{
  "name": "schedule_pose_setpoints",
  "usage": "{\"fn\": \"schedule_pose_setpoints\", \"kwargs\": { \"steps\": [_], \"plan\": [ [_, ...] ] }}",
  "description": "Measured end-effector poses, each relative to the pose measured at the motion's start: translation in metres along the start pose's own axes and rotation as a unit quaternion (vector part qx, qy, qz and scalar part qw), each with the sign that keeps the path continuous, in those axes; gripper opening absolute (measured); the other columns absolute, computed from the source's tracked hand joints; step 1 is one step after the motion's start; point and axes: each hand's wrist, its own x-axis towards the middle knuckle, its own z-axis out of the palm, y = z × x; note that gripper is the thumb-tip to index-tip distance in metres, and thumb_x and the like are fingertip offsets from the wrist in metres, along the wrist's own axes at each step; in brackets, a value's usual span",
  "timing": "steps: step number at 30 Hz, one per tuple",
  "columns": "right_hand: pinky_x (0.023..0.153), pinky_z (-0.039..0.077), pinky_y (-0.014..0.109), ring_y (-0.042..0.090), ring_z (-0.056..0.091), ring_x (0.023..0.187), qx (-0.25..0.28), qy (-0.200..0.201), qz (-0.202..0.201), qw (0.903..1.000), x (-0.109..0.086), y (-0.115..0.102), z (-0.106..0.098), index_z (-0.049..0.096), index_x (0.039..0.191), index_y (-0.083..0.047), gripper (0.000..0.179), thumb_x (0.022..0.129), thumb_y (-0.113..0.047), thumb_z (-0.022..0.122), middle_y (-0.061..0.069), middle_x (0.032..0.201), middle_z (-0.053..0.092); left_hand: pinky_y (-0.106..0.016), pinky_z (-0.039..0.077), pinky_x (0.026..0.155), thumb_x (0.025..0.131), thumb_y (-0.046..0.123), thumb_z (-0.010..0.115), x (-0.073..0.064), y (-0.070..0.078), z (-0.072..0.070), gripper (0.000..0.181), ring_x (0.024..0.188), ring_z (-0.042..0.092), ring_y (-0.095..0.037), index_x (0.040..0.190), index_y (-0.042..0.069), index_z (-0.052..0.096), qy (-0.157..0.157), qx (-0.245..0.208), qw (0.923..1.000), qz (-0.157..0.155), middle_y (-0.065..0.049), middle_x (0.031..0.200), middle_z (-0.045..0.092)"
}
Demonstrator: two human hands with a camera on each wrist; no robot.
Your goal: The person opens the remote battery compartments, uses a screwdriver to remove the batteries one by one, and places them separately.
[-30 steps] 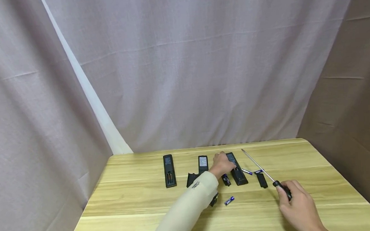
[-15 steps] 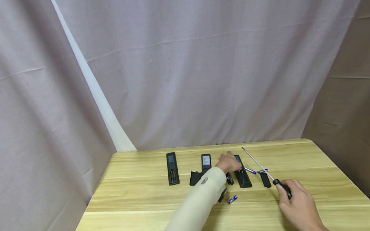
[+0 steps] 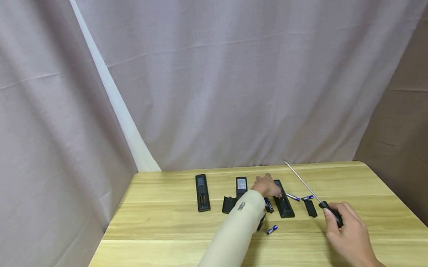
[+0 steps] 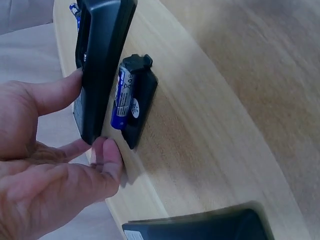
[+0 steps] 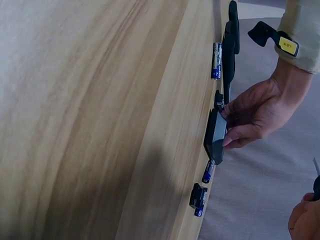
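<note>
My left hand [image 3: 268, 185] holds a black remote control [image 3: 286, 209] at the rear of the table. In the left wrist view the thumb [image 4: 60, 92] presses one side of it and other fingers lie by its lower end. Its back faces up in the head view, and the hand hides part of it. Beside it lies a battery cover [image 4: 142, 107] with a blue battery [image 4: 121, 97] against it. My right hand [image 3: 351, 231] grips a screwdriver [image 3: 332, 214] by its black handle, the long shaft pointing up and away to the left, above the table.
Loose blue batteries lie right of the remote [image 3: 293, 197] and nearer me [image 3: 272, 229]. A black cover [image 3: 310, 209] sits at the right. Further left are a second remote [image 3: 241, 184] with a cover [image 3: 228, 204] beside it, and a third remote [image 3: 203, 193] with batteries inside.
The head view has turned slightly left. The remote under my left hand has shifted a little nearer me along with the hand. The screwdriver's tip has risen a little.
</note>
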Motion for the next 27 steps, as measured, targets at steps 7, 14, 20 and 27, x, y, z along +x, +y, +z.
{"fn": "schedule_pose_setpoints", "kwargs": {
  "steps": [7, 14, 20, 27],
  "plan": [
    [0.063, 0.037, 0.007, -0.016, 0.043, 0.079, 0.007, 0.011, 0.005, 0.9999, 0.002, 0.003, 0.001, 0.072, 0.109, 0.001, 0.013, 0.098, -0.006, 0.070, 0.005, 0.099, 0.067, -0.043, 0.055, 0.113, 0.091, 0.036, 0.085, 0.003, 0.001, -0.002, 0.086, 0.143, 0.053, -0.032, 0.163, 0.026, 0.039, -0.013, -0.001, 0.9999, -0.007, -0.016, 0.164, 0.040],
    [0.062, 0.037, 0.006, -0.018, 0.042, 0.081, 0.000, -0.013, 0.026, 0.9996, 0.002, 0.009, 0.001, 0.072, 0.111, 0.001, 0.015, 0.101, -0.010, 0.068, 0.011, 0.103, 0.070, -0.041, 0.059, 0.099, 0.091, 0.035, 0.085, 0.001, 0.002, -0.007, 0.085, 0.128, 0.059, -0.032, 0.162, 0.026, 0.039, -0.027, 0.005, 0.9996, -0.002, -0.017, 0.160, 0.043],
    [0.062, 0.036, 0.005, -0.021, 0.040, 0.082, -0.012, -0.037, 0.041, 0.9984, 0.002, 0.013, -0.002, 0.071, 0.113, 0.002, 0.019, 0.103, -0.014, 0.067, 0.014, 0.107, 0.071, -0.043, 0.059, 0.105, 0.091, 0.032, 0.085, -0.010, 0.007, -0.014, 0.089, 0.138, 0.057, -0.032, 0.164, 0.026, 0.036, -0.026, -0.006, 0.9996, -0.011, -0.017, 0.165, 0.041],
    [0.063, 0.035, 0.005, -0.022, 0.038, 0.083, -0.017, -0.044, 0.049, 0.9977, 0.003, 0.015, -0.006, 0.071, 0.115, 0.002, 0.021, 0.104, -0.015, 0.065, 0.015, 0.108, 0.070, -0.039, 0.060, 0.102, 0.091, 0.034, 0.086, -0.017, 0.017, -0.016, 0.086, 0.133, 0.060, -0.029, 0.162, 0.026, 0.038, -0.023, 0.023, 0.9992, -0.022, -0.016, 0.159, 0.046]
  ]
}}
